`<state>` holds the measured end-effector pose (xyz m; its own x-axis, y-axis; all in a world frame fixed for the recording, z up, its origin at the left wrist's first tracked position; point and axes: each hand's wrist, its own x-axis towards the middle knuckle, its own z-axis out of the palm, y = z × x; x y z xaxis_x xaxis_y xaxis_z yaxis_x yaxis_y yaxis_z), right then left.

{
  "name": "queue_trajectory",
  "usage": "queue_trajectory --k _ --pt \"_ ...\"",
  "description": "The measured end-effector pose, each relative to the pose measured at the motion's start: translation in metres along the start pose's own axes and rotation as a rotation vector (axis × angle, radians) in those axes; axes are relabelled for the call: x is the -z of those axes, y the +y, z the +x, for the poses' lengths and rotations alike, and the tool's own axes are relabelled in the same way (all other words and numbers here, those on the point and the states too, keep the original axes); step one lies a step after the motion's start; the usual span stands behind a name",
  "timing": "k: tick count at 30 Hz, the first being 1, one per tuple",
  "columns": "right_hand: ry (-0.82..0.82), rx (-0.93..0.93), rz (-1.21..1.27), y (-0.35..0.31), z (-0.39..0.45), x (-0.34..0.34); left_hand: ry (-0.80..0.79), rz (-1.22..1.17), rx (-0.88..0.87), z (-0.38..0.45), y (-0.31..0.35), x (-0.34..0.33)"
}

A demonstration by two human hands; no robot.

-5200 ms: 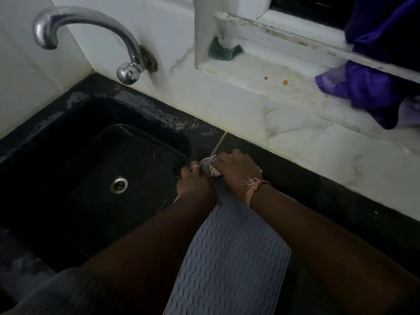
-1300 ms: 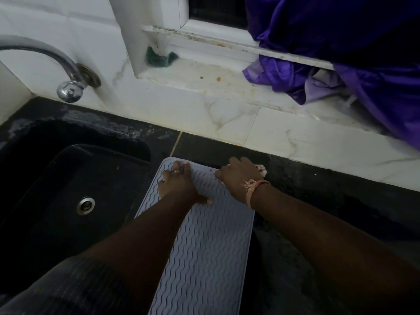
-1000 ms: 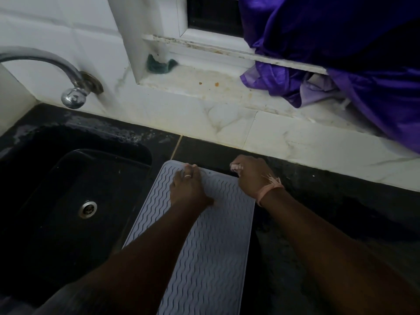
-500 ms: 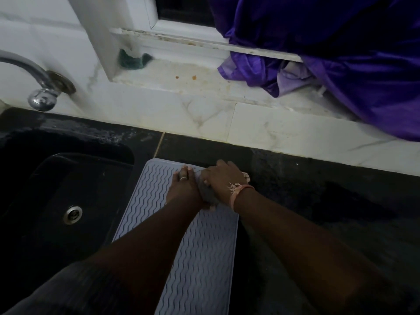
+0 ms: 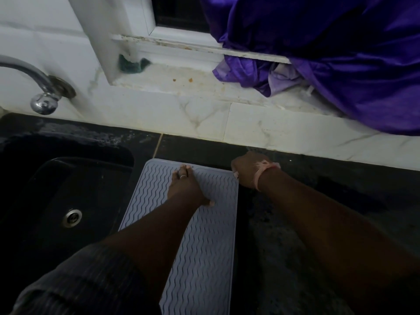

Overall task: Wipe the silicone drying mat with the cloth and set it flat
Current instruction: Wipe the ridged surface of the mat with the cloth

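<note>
Silicone drying mat is lying flat on the dark table beside the sink. Left hand is pressing it with straight fingers. Right hand is curling at its far corner, seemingly gripping the cloth, barely visible. No legible markings.

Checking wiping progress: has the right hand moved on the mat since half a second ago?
Yes. The right hand has slid right, from beside the left hand to the mat's far right corner.

The mat is pale grey silicone with wavy ribs, lying flat on the dark counter just right of the sink. Of the cloth only a pale scrap shows, at the mat's far right corner.
</note>
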<state>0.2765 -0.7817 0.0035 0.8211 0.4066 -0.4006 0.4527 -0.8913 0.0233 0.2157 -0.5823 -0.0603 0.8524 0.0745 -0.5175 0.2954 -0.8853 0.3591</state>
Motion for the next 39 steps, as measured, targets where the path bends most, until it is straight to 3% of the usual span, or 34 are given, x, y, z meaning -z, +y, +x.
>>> queue_trajectory --k 2,5,8,9,11,15,18,22,24,28,30,32,35,39 --pt "0.064 -0.092 0.349 0.013 0.002 0.006 0.037 -0.018 -0.015 -0.002 0.0 -0.004" --pt "0.244 -0.326 1.063 0.029 0.004 -0.003 0.148 -0.004 -0.024 -0.007 0.005 -0.014" --pt "0.261 -0.512 1.812 0.027 0.006 -0.022 0.253 -0.018 -0.045 -0.015 0.009 -0.023" --pt "0.225 -0.514 1.95 0.021 0.006 -0.027 0.258 -0.042 -0.052 -0.015 0.009 -0.025" --pt "0.216 -0.447 2.0 0.003 0.011 -0.029 0.246 -0.077 -0.066 -0.013 0.008 -0.024" --pt "0.466 -0.332 1.943 -0.039 0.03 -0.013 0.215 -0.059 -0.086 -0.004 0.003 -0.023" --pt "0.459 -0.111 1.848 -0.061 0.038 -0.013 0.245 -0.051 -0.07 -0.002 0.001 -0.021" --pt "0.383 0.165 0.741 -0.067 0.04 -0.05 0.251 0.095 -0.093 0.009 -0.009 -0.027" --pt "0.3 0.179 0.472 -0.07 0.042 -0.056 0.249 0.152 -0.096 0.02 -0.015 -0.034" --pt "0.216 0.218 0.279 -0.074 0.045 -0.045 0.207 0.226 -0.087 0.011 -0.005 -0.026" --pt "0.173 0.244 0.176 -0.074 0.045 -0.039 0.11 0.272 -0.078 -0.001 0.004 -0.014" --pt "0.201 0.272 0.109 -0.072 0.044 -0.039 0.033 0.338 -0.103 -0.014 0.017 0.004" --pt "0.282 0.276 0.084 -0.065 0.037 -0.042 0.045 0.427 -0.138 -0.015 0.02 0.007" --pt "0.163 0.224 -0.024 -0.051 0.024 -0.029 -0.015 0.373 -0.078 0.012 0.008 -0.006"
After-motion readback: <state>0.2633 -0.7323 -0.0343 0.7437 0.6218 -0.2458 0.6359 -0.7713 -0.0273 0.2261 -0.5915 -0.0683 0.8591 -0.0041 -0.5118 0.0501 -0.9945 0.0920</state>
